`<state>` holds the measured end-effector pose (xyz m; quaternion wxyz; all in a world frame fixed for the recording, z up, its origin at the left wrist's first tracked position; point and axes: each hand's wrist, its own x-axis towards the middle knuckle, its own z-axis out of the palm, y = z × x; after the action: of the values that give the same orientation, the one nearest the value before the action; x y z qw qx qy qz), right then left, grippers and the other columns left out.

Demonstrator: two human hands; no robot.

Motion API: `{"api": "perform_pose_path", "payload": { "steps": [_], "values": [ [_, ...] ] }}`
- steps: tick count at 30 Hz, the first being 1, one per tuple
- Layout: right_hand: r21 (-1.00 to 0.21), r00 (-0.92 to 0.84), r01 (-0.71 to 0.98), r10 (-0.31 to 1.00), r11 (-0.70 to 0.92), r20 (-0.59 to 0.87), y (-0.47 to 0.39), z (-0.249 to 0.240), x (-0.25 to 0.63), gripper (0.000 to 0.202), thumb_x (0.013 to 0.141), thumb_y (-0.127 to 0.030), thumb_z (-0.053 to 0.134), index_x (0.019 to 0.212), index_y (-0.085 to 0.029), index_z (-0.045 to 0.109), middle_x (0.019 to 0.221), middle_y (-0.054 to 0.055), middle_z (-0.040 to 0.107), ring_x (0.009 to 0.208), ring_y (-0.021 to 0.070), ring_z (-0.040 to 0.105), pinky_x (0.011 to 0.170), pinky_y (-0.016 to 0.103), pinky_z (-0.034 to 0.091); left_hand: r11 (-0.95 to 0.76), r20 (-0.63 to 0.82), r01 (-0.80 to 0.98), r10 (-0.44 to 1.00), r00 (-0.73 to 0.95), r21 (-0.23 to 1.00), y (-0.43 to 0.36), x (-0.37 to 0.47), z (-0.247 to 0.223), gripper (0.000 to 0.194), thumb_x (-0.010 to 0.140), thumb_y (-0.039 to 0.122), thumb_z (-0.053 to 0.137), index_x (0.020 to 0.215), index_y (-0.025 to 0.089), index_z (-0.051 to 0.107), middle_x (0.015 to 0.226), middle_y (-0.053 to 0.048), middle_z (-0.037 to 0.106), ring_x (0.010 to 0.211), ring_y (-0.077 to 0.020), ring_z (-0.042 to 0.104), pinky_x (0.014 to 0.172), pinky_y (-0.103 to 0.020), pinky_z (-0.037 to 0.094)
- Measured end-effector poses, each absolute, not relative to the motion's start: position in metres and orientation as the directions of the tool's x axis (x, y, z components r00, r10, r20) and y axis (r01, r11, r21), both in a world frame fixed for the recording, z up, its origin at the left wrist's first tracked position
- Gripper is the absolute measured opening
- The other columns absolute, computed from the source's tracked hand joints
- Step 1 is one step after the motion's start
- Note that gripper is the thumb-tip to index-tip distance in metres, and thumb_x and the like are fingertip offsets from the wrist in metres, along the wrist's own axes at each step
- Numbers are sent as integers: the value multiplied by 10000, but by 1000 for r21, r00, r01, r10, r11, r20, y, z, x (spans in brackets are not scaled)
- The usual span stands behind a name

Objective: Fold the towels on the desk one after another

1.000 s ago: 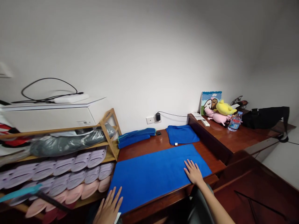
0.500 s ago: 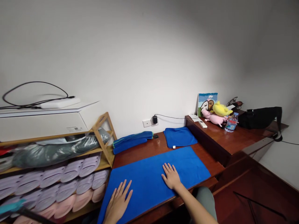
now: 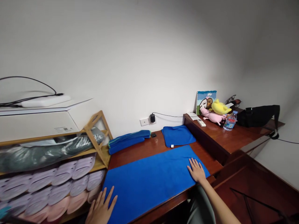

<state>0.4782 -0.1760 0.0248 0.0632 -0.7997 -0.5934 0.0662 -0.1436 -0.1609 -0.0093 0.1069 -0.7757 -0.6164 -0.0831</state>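
Observation:
A long blue towel (image 3: 149, 179) lies spread over the brown desk (image 3: 134, 154). My left hand (image 3: 101, 207) rests at the towel's left end, fingers spread, partly cut off by the lower edge of the view. Near the right end, my right hand (image 3: 197, 170) is laid flat on the cloth with its fingers apart. Neither hand grips anything. Behind the spread towel sits a folded blue towel (image 3: 178, 136) with a small white tag. Against the wall lies a rolled or folded blue towel (image 3: 129, 141) with green edging.
A rack (image 3: 98, 137) of lilac and pink slippers stands left, with a white box (image 3: 37, 121) on top. On the higher desk at right are plush toys (image 3: 216, 115), a water bottle (image 3: 230, 120), a remote (image 3: 201, 123) and a black bag (image 3: 259, 116). A plugged-in charger (image 3: 152, 118) trails a cable.
My hands have slid apart along the towel: the left toward its left end, the right toward its right end. The view has shifted slightly.

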Motion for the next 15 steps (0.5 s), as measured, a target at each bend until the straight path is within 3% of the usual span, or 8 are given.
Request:
{"api": "perform_pose_path", "payload": {
  "steps": [4, 7, 11, 15],
  "values": [
    [-218, 255, 947, 965, -235, 66, -157, 44, 458, 670, 1073, -581, 309, 1621, -237, 482, 1680, 98, 443, 1563, 310, 366, 1289, 482, 224, -189, 254, 980, 947, 197, -55, -136, -131, 11, 591, 960, 420, 360, 1432, 259, 677, 1557, -81, 626, 1472, -324, 536, 1255, -563, 362],
    [-266, 124, 960, 985, -88, 122, -121, 62, 417, 627, 1089, -534, 301, 1616, -249, 485, 1693, 72, 425, 1590, 285, 312, 1309, 478, 177, -178, 256, 984, 950, 178, -24, -100, -103, 33, 675, 991, 506, 303, 1501, 184, 606, 1574, -124, 604, 1478, -297, 532, 1274, -486, 349],
    [-348, -32, 936, 998, 48, 53, -67, 65, 369, 630, 1102, -528, 255, 1657, -270, 403, 1736, 27, 334, 1625, 245, 225, 1326, 472, 121, -203, 164, 979, 965, 204, -21, -56, -77, 40, 666, 1002, 504, 320, 1577, 229, 512, 1669, -99, 490, 1548, -272, 444, 1286, -474, 322],
    [-337, 1, 941, 1000, -6, -14, -45, 47, 388, 670, 1097, -585, 200, 1698, -300, 282, 1763, 5, 242, 1643, 225, 154, 1328, 484, 67, -126, 155, 988, 978, 139, -91, -40, -100, 16, 603, 962, 450, 418, 1528, 316, 572, 1652, -61, 520, 1544, -277, 451, 1250, -489, 374]
  ]
}}
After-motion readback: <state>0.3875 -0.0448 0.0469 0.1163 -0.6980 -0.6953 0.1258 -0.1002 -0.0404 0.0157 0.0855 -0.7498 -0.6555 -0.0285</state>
